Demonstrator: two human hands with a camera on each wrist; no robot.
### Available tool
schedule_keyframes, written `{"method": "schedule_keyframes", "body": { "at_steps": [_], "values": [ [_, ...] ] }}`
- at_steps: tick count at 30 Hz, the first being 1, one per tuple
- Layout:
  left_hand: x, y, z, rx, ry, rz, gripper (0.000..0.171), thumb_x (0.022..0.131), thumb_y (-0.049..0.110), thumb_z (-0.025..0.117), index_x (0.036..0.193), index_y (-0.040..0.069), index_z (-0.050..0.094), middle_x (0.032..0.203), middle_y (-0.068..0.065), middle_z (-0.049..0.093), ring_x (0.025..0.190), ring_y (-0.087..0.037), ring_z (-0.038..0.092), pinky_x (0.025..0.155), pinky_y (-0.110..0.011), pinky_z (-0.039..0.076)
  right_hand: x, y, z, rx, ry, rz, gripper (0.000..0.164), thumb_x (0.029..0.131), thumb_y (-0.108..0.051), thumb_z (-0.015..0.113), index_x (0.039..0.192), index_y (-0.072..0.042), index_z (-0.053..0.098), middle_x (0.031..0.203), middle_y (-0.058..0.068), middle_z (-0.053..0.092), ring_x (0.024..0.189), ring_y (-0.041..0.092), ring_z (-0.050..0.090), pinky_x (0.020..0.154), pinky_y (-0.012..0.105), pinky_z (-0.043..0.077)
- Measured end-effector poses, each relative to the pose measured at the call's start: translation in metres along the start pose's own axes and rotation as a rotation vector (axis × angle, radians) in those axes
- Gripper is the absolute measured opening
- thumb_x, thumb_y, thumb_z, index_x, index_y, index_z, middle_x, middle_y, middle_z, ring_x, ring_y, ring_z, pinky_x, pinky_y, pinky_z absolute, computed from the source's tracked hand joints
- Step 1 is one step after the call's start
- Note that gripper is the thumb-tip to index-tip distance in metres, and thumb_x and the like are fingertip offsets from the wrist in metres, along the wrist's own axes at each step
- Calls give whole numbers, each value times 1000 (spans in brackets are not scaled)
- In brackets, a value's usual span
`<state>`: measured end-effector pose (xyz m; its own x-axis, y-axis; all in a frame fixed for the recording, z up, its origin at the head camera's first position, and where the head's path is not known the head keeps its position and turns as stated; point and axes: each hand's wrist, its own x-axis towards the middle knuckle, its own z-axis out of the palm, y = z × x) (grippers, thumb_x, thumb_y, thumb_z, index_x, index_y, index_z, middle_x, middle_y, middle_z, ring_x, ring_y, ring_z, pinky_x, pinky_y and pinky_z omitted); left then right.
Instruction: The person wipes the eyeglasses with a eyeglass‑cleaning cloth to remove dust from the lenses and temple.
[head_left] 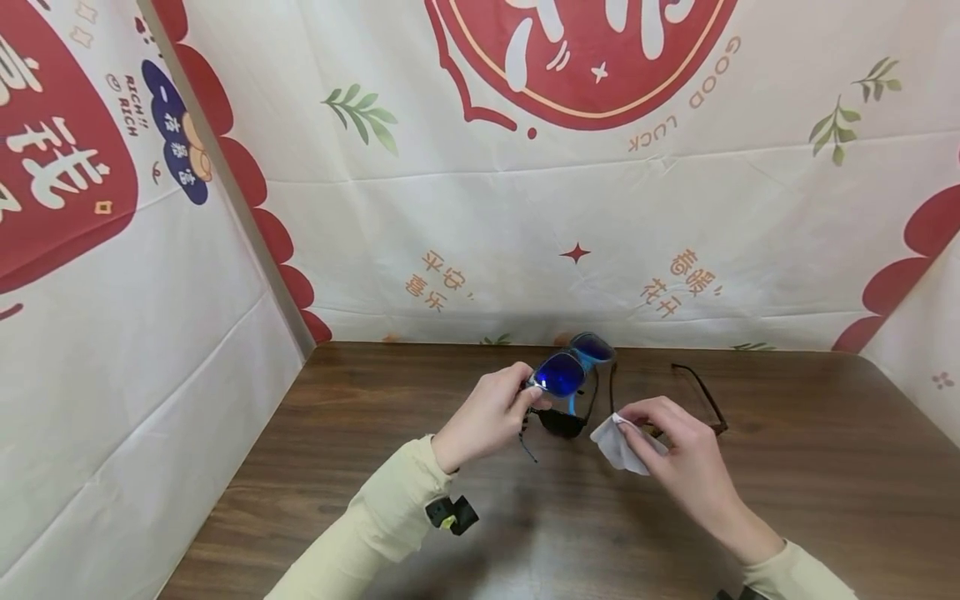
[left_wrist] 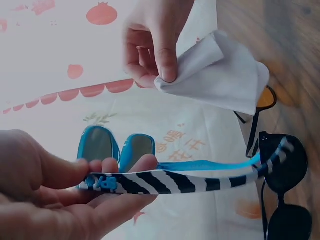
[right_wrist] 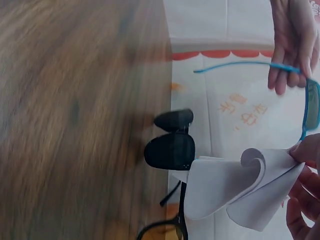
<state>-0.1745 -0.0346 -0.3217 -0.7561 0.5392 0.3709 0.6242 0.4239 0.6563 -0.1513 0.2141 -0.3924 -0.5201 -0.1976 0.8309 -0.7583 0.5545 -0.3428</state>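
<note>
My left hand (head_left: 483,417) grips a pair of blue-framed sunglasses (head_left: 559,375) by one hinge end, raised above the table. Their lenses look deep blue in the head view. In the left wrist view the near temple (left_wrist: 210,184) has black and white zebra stripes, and the other temple is plain blue. To the right, my right hand (head_left: 678,446) pinches a pale cloth (head_left: 619,448) between thumb and fingers, its loose part hanging down. The cloth is close to the sunglasses but apart from them in the head view.
Black sunglasses (head_left: 562,423) lie on the brown wooden table (head_left: 360,417) behind the raised pair. Dark-framed glasses with amber lenses (right_wrist: 162,232) lie to the right, partly hidden by my right hand. Printed white cloth walls (head_left: 510,242) stand at the back and left.
</note>
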Motion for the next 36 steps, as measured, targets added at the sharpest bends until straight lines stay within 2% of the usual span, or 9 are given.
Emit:
{"method": "schedule_keyframes", "body": {
  "at_steps": [7, 9, 11, 15, 17, 20, 27, 30, 36],
  "values": [
    [8, -10, -4, -63, 85, -103, 11, 101, 1, 45, 98, -3, 54, 93, -14, 71, 57, -18, 50, 51, -22, 32, -1, -8, 15, 28, -27, 0, 27, 71, 9, 75, 91, -9, 68, 88, -4, 65, 74, 6, 56, 65, 14, 44],
    [10, -14, -5, -118, 105, -148, 13, 102, 2, 42, 98, -3, 53, 95, -16, 71, 60, -21, 57, 47, -21, 29, -1, -10, 18, 36, -44, 24, 24, 73, 7, 75, 90, -9, 68, 87, -4, 64, 74, 6, 56, 65, 15, 44],
    [12, -19, -6, -195, 127, -186, 14, 102, 2, 40, 97, -4, 52, 96, -18, 70, 75, -27, 67, 50, -20, 34, -1, -11, 20, 44, -60, 41, 24, 74, 8, 75, 90, -9, 68, 87, -3, 64, 74, 7, 57, 65, 16, 45],
    [14, -29, -5, -401, 161, -277, 15, 103, 1, 37, 103, -8, 49, 100, -21, 64, 99, -34, 66, 77, -29, 52, -1, -14, 24, 45, -82, 55, 28, 71, 11, 76, 91, -8, 67, 87, -3, 64, 75, 7, 58, 63, 18, 47],
    [15, -32, -4, -519, 175, -336, 17, 104, 1, 35, 105, -9, 48, 98, -20, 59, 106, -35, 63, 88, -38, 50, -2, -15, 26, 41, -81, 50, 31, 70, 12, 76, 91, -9, 67, 87, -4, 64, 75, 7, 57, 62, 19, 47],
    [17, -35, -2, -679, 192, -416, 18, 104, 1, 32, 104, -11, 45, 91, -16, 52, 109, -38, 61, 91, -41, 47, -1, -16, 27, 49, -76, 50, 30, 70, 12, 76, 92, -8, 67, 87, -3, 64, 74, 7, 57, 62, 18, 47],
    [17, -45, 6, -746, 137, -531, 21, 103, 0, 30, 94, -10, 46, 81, -10, 52, 105, -37, 62, 76, -29, 53, 0, -18, 33, 43, -61, 56, 30, 71, 12, 76, 92, -8, 67, 87, -3, 64, 72, 7, 57, 62, 17, 46],
    [16, -49, 9, -796, 84, -582, 22, 103, 0, 29, 92, -9, 47, 80, -11, 52, 105, -37, 63, 78, -32, 53, 0, -19, 34, 32, -56, 75, 30, 72, 12, 76, 92, -8, 67, 87, -3, 64, 73, 7, 57, 62, 18, 47],
    [14, -53, 15, -1012, 43, -644, 23, 104, 1, 27, 95, -10, 46, 80, -11, 49, 108, -41, 59, 87, -43, 48, -4, -20, 40, 28, -44, 94, 29, 72, 12, 75, 92, -8, 67, 87, -2, 64, 72, 9, 57, 62, 20, 48]
  ]
}}
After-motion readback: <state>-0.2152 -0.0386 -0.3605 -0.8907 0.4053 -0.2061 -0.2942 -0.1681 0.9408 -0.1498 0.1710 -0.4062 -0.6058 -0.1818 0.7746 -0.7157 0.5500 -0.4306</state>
